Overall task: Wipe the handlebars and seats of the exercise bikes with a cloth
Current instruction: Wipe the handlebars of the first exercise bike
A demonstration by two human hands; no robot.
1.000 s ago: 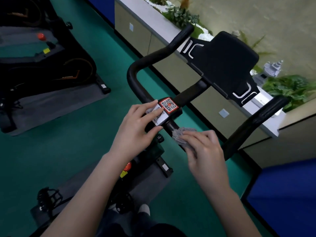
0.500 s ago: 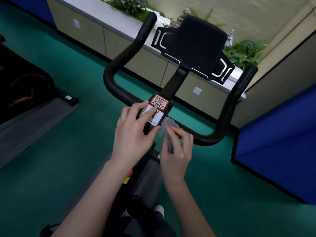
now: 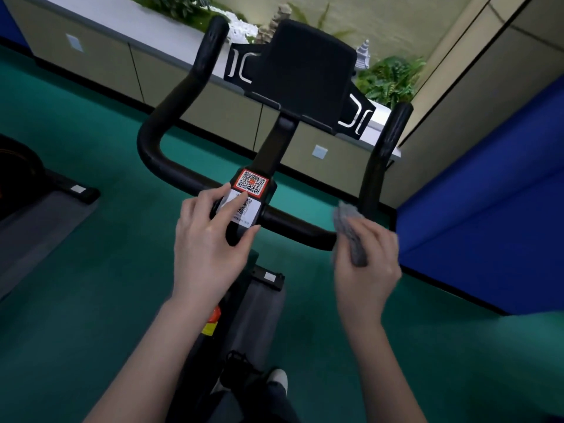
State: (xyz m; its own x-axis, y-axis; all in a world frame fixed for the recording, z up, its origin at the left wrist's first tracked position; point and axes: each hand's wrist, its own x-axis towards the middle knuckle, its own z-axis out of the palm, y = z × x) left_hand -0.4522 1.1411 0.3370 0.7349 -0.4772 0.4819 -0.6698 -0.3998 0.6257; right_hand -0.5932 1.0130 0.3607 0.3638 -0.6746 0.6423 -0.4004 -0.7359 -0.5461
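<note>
Since the soft cloth (image 3: 351, 236) crumples, it is being gripped bunched by the right hand (image 3: 367, 270) against the handlebar (image 3: 293, 224), the stem clamp (image 3: 251, 183) being pressed by the flat-fingered left hand (image 3: 207, 242).

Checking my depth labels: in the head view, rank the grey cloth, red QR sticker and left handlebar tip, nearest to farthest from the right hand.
1. grey cloth: gripped in the right hand.
2. red QR sticker: on the centre clamp, leftward.
3. left handlebar tip: far upper left.
</note>
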